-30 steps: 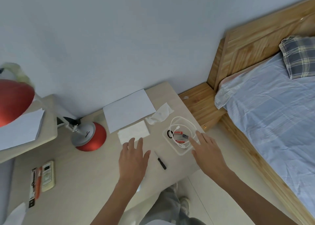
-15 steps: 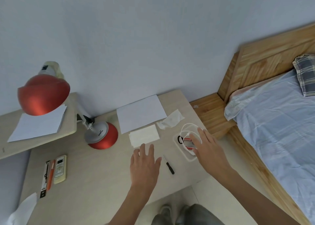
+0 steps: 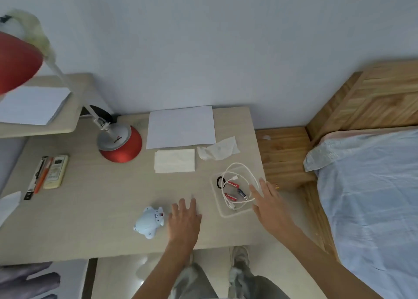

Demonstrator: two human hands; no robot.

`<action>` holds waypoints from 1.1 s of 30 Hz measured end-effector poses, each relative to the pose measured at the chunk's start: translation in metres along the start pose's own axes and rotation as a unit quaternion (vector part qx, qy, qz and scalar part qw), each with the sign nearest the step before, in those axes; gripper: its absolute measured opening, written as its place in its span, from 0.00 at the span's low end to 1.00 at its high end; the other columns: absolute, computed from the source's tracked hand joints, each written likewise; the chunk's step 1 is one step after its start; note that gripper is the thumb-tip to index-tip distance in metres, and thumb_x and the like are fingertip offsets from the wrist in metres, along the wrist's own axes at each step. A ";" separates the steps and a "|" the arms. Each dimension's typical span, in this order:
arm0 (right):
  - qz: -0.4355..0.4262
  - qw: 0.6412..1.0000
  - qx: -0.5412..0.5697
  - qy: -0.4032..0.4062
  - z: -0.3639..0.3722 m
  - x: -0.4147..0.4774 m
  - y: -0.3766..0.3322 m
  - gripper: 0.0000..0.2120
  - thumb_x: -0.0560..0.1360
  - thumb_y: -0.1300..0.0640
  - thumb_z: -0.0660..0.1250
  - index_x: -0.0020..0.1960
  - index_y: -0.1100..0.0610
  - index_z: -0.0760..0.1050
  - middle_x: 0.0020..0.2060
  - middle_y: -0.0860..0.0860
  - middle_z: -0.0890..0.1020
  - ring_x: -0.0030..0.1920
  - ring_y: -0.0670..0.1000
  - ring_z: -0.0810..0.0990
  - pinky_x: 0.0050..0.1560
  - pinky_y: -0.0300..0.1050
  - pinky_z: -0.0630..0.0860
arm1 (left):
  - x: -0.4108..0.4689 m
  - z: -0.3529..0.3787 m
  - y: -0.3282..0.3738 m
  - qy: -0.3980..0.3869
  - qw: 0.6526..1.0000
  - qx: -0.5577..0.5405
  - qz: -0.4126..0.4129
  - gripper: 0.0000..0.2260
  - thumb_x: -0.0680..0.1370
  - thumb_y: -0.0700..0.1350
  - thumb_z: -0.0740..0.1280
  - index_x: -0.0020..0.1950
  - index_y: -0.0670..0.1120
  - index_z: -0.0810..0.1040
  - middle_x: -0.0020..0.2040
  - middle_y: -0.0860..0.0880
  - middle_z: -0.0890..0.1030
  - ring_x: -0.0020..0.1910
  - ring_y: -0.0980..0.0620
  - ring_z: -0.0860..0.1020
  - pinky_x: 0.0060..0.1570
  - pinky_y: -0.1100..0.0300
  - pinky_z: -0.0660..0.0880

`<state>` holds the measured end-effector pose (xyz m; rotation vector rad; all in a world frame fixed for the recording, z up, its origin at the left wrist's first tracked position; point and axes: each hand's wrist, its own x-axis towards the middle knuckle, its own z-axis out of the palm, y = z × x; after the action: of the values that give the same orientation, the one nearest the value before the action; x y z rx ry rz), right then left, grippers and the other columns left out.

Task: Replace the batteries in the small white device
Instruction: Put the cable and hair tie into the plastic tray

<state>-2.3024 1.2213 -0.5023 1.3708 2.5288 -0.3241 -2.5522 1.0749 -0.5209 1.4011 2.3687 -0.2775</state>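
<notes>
The device (image 3: 149,221) lies on the bench (image 3: 101,208) close to the near edge, just left of the left hand (image 3: 184,218), and a careless nudge could knock it off. In the tray (image 3: 214,192) a cable (image 3: 237,163) loops over the batteries (image 3: 233,184) and could snag and drag them out. The left hand rests flat, fingers released. The right hand (image 3: 270,204) reaches over the tray's right rim, fingers spread, grasping nothing.

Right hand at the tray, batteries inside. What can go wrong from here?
1. The cable loops over the batteries; the right hand may snag it and drag the tray, which sits by the desk edge.
2. Red and blue ones lie mixed; a wrong one might get picked.
</notes>
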 end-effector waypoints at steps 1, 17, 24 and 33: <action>-0.013 1.000 0.010 -0.008 0.005 0.004 0.007 0.33 0.78 0.53 0.75 0.80 0.55 0.70 0.79 0.63 0.69 0.77 0.67 0.72 0.71 0.61 0.76 | 0.002 0.009 0.004 -0.004 1.000 -0.008 -0.016 0.28 0.85 0.59 0.63 0.84 0.53 0.63 0.73 0.45 0.73 0.66 0.42 0.75 0.60 0.49 0.78; -0.044 0.969 0.217 -0.111 0.023 0.038 0.030 0.27 0.85 0.49 0.64 0.82 0.52 0.64 0.72 0.57 0.73 0.69 0.60 0.78 0.67 0.53 0.74 | 0.008 0.064 0.019 0.074 0.947 -0.264 -0.168 0.15 0.79 0.40 0.74 0.66 0.43 0.79 0.57 0.42 0.73 0.55 0.38 0.76 0.48 0.39 0.82; -0.013 0.950 0.300 -0.084 0.025 0.040 0.029 0.25 0.82 0.57 0.69 0.78 0.46 0.71 0.64 0.51 0.75 0.57 0.50 0.80 0.57 0.39 0.70 | 0.017 0.068 0.024 0.106 0.910 -0.349 -0.196 0.12 0.78 0.38 0.71 0.61 0.46 0.78 0.51 0.45 0.80 0.48 0.40 0.80 0.48 0.45 0.79; 0.005 0.919 0.390 -0.058 0.041 0.035 0.032 0.29 0.79 0.65 0.63 0.72 0.36 0.74 0.55 0.41 0.73 0.38 0.46 0.81 0.53 0.55 0.83 | 0.015 0.061 0.021 0.054 0.826 -0.504 -0.249 0.10 0.77 0.36 0.72 0.56 0.48 0.81 0.45 0.46 0.86 0.43 0.43 0.85 0.45 0.47 0.84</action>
<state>-2.2889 1.2533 -0.5544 1.5196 2.3657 -1.4862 -2.5275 1.0757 -0.5827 0.2944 2.2905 0.8418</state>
